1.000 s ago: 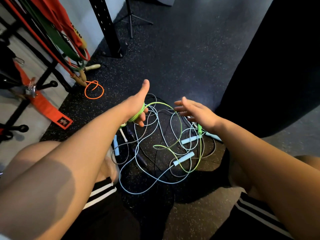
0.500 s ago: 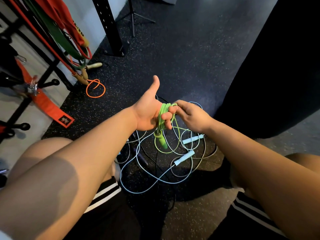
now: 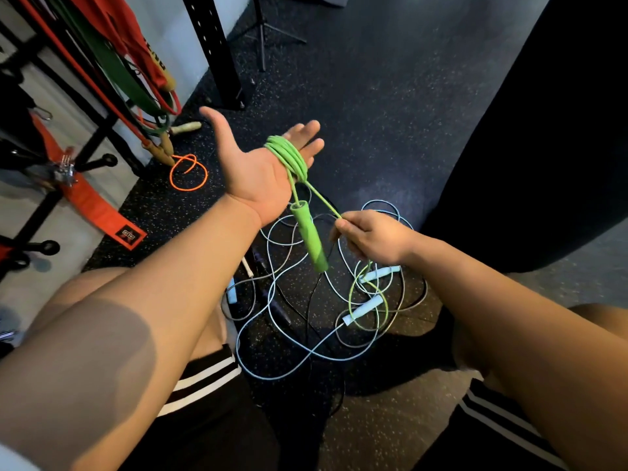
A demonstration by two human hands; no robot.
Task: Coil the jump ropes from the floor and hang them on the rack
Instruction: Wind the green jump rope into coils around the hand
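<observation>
Several green rope coils [image 3: 288,158] round straight left fingers [image 3: 307,130]

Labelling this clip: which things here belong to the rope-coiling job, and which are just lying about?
Job: green jump rope, wound round left hand; right hand pinching its cord; blue ropes tangled on floor; rack.
Lying about: orange strap; resistance bands; tripod.

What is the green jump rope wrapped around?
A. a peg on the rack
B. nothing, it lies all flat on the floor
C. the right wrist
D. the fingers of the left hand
D: the green jump rope loops several times round the straight fingers of the left hand, while the right hand pinches its loose strand.
</observation>
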